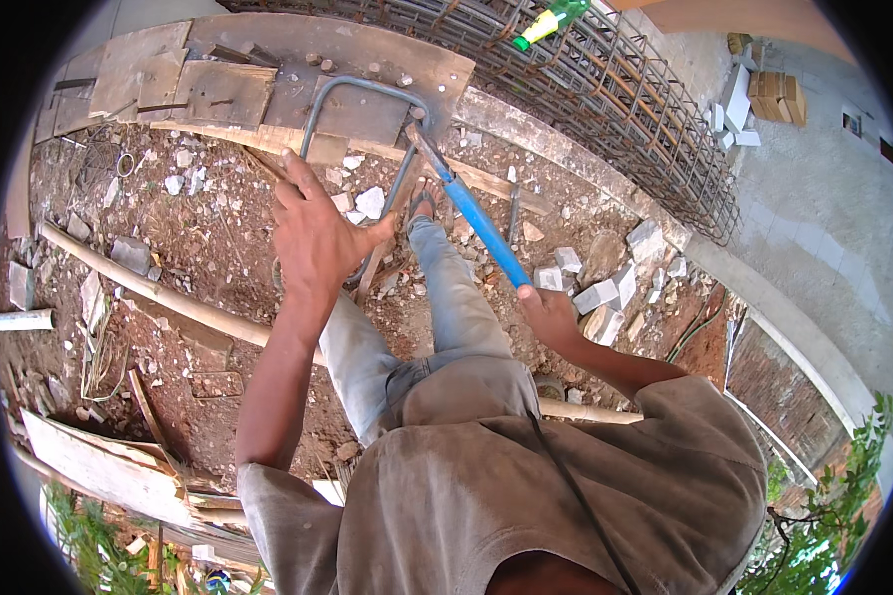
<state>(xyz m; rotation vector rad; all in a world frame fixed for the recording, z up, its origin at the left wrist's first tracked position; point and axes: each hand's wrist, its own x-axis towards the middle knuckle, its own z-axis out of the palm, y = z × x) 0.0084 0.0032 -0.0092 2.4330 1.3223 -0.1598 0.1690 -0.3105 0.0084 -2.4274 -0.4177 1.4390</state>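
Note:
A grey steel rod bent into a frame (372, 82) lies over the edge of the metal-topped bench (377, 50). My left hand (318, 223) is on this rod, its index finger along one side and its thumb stretched toward the other. The remaining fingers curl under and are partly hidden. My right hand (551, 319) is wrapped round the lower end of a bar-bending wrench (486, 230) with a blue tubular handle. The wrench's rusty head meets the rod near a steel peg (417, 113) on the bench.
A long rebar cage (625, 94) lies across the far right, with a green bottle (556, 20) above it. Broken blocks (605, 288) and rubble cover the soil round my feet. A wooden pole (159, 288) crosses behind my legs. Boards (109, 471) lie lower left.

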